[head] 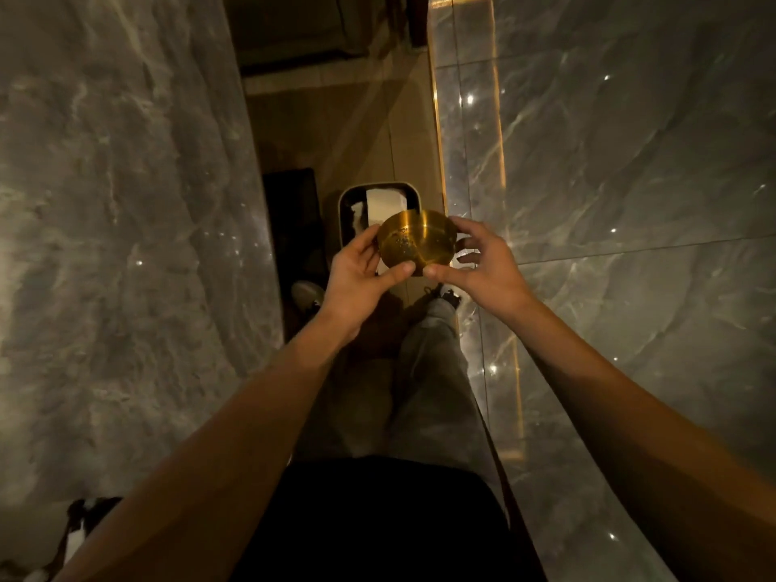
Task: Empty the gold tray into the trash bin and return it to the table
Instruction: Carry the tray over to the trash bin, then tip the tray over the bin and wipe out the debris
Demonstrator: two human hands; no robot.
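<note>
I hold a small round gold tray (415, 241) in both hands, above the near end of the trash bin (345, 212). Specks of debris lie on its inner surface. My left hand (361, 266) grips the tray's left rim with the thumb along the near edge. My right hand (478, 262) holds the right rim, its thumb at the near edge and its fingers spread behind. The bin is a rounded rectangular container with a pale rim standing on the floor; white paper shows inside it. The tray hides part of the bin's opening.
A grey marble table top (126, 245) fills the left. A glossy marble surface with a lit gold strip (499, 161) runs along the right. Between them is a narrow floor aisle where my legs and shoes (445, 294) stand. A dark object (289, 212) sits left of the bin.
</note>
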